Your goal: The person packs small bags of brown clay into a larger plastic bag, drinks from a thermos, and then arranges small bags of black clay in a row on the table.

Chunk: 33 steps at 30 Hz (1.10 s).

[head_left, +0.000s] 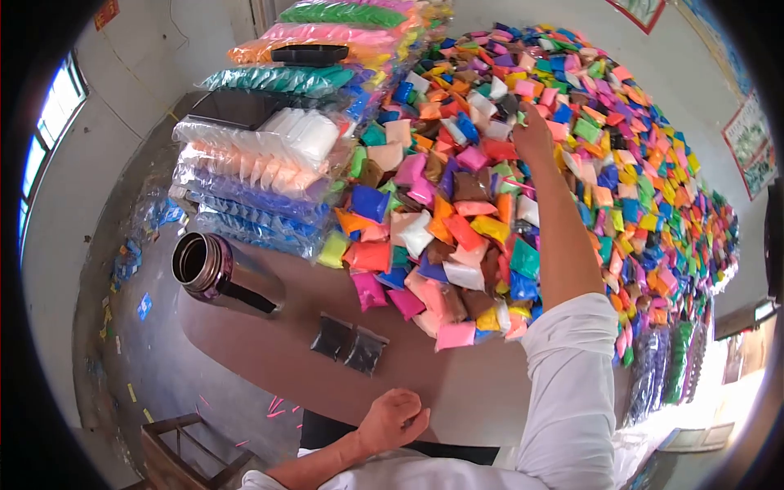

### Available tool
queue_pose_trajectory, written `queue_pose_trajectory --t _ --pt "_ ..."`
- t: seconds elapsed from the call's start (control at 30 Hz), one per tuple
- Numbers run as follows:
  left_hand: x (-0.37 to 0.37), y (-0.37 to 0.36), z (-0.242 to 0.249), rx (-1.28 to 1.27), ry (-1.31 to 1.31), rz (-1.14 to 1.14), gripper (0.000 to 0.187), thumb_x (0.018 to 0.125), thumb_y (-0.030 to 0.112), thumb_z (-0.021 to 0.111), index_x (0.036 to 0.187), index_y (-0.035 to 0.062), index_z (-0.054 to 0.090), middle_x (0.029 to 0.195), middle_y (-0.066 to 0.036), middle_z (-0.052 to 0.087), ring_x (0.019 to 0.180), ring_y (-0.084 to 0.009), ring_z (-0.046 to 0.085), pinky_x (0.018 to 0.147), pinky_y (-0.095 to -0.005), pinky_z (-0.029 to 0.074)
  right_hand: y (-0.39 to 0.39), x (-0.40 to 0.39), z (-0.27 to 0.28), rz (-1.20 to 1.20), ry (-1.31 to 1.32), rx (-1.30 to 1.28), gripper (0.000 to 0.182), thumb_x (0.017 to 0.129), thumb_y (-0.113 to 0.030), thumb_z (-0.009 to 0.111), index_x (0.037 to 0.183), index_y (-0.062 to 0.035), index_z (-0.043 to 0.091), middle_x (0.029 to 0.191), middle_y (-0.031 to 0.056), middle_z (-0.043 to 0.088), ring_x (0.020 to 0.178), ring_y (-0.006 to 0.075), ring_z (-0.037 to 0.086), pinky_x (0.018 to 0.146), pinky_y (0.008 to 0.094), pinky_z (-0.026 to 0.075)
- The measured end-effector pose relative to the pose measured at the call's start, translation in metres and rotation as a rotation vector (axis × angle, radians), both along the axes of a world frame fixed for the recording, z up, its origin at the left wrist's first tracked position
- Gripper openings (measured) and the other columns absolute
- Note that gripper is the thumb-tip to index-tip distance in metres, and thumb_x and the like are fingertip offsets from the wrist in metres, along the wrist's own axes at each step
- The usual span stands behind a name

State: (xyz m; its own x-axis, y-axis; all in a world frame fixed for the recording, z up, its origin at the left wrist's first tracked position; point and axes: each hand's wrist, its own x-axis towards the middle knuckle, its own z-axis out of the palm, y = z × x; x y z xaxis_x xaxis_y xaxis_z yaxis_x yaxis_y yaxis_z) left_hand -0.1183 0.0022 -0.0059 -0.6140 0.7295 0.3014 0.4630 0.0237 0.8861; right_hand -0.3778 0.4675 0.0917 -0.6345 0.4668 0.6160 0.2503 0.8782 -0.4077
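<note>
Multicoloured packets (469, 233) at the right hand (535, 135), its fingers' hold unclear, left hand (394, 418) loosely half-open, poster (750, 143) lettering illegible.

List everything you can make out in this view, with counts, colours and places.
Small packets: too many to count, mixed colours, heaped centre to right
Dark packets: two, near table edge
Layered packet strips: many, mixed colours, upper left
Shallow tray: one, black, on strips
Flat dark object: one, black, on strips
Open bottle: one, metallic and dark, table's left
Table: one, brown, centre
Stool: one, brown, lower left
Scraps: many, mixed colours, floor
Window: one, bright, left wall
Left hand: one, bare, near edge
Right hand: one, bare, at heap
</note>
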Motion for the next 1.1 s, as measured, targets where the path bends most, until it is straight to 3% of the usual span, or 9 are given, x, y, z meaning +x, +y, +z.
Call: queue_pose_trajectory --t 0.03,0.27,0.4,0.43,0.6,0.73,0.8,0.93,1.1 --pt "-0.001 0.000 0.001 0.003 -0.013 0.007 0.032 0.080 0.000 0.071 0.061 0.0055 0.046 0.067 -0.009 0.058 0.070 -0.0288 0.064 0.071 -0.0386 0.052 -0.014 0.001 0.018 -0.036 -0.174 -0.065 0.060 0.086 -0.009 0.057 0.145 -0.0153 0.047 0.124 0.0245 0.064 0.114 0.0430 0.062 0.098 0.0502 0.049" --pt "-0.002 0.001 -0.003 0.000 -0.086 -0.007 0.025 0.080 0.004 0.072 0.066 0.0055 0.052 0.071 -0.010 0.059 0.071 -0.0308 0.063 0.068 -0.0403 0.053 0.034 -0.048 -0.002 0.033 -0.376 -0.028 0.063 0.086 -0.010 0.050 0.148 -0.0190 0.047 0.127 0.0262 0.063 0.118 0.0430 0.060 0.102 0.0479 0.046" --pt "-0.004 0.003 0.000 0.000 -0.103 0.011 0.024 0.079 0.004 0.073 0.067 0.0058 0.053 0.072 -0.010 0.060 0.070 -0.0307 0.063 0.069 -0.0398 0.054 0.053 -0.064 -0.006 0.069 -0.446 -0.040 0.051 0.090 -0.021 0.049 0.140 -0.0154 0.058 0.129 0.0244 0.063 0.120 0.0417 0.059 0.105 0.0467 0.045" --pt "-0.005 0.003 0.001 0.000 -0.106 0.010 0.024 0.079 0.004 0.073 0.067 0.0057 0.053 0.072 -0.010 0.060 0.070 -0.0307 0.063 0.069 -0.0397 0.054 0.051 -0.062 -0.002 0.078 -0.410 -0.061 0.050 0.089 -0.034 0.054 0.134 -0.0131 0.063 0.125 0.0209 0.066 0.116 0.0389 0.063 0.102 0.0454 0.047" --pt "-0.006 0.002 -0.002 -0.012 -0.091 0.003 0.020 0.079 0.001 0.073 0.068 0.0039 0.056 0.073 -0.010 0.061 0.074 -0.0279 0.066 0.068 -0.0384 0.054 0.026 -0.042 0.015 -0.174 -0.165 -0.133 0.053 0.079 -0.041 0.072 0.117 -0.0043 0.067 0.107 0.0164 0.072 0.098 0.0309 0.069 0.089 0.0419 0.052" --pt "-0.002 -0.003 -0.010 0.049 -0.155 -0.014 0.016 0.081 -0.001 0.069 0.071 0.0024 0.057 0.075 -0.010 0.062 0.074 -0.0280 0.066 0.069 -0.0391 0.053 -0.008 0.014 0.023 -0.075 0.216 -0.635 0.041 0.080 -0.029 0.077 0.105 0.0017 0.064 0.093 0.0102 0.070 0.087 0.0200 0.068 0.075 0.0341 0.053" --pt "-0.003 -0.003 -0.010 0.065 -0.194 -0.020 0.015 0.085 0.003 0.068 0.075 0.0020 0.057 0.076 -0.012 0.061 0.073 -0.0323 0.062 0.068 -0.0402 0.051 -0.057 0.076 0.032 0.344 0.318 -0.983 0.031 0.086 -0.022 0.070 0.104 0.0027 0.062 0.093 0.0058 0.066 0.086 0.0130 0.064 0.073 0.0276 0.051" --pt "-0.005 -0.007 -0.008 0.103 -0.266 -0.018 0.014 0.090 0.006 0.064 0.078 0.0018 0.058 0.078 -0.014 0.060 0.075 -0.0351 0.060 0.071 -0.0420 0.050 -0.188 0.214 0.033 -0.063 -0.056 -0.800 0.034 0.101 -0.020 0.049 0.128 -0.0019 0.060 0.102 0.0028 0.067 0.080 0.0076 0.059 0.066 0.0248 0.047" --pt "-0.003 -0.012 -0.010 0.030 -0.311 -0.068 0.018 0.096 0.018 0.057 0.088 0.0018 0.060 0.088 -0.016 0.062 0.084 -0.0364 0.059 0.075 -0.0426 0.049 -0.270 0.342 -0.050 0.140 0.188 -1.451 0.029 0.091 -0.011 0.068 0.119 -0.0050 0.062 0.091 -0.0020 0.062 0.073 0.0058 0.054 0.063 0.0218 0.043"
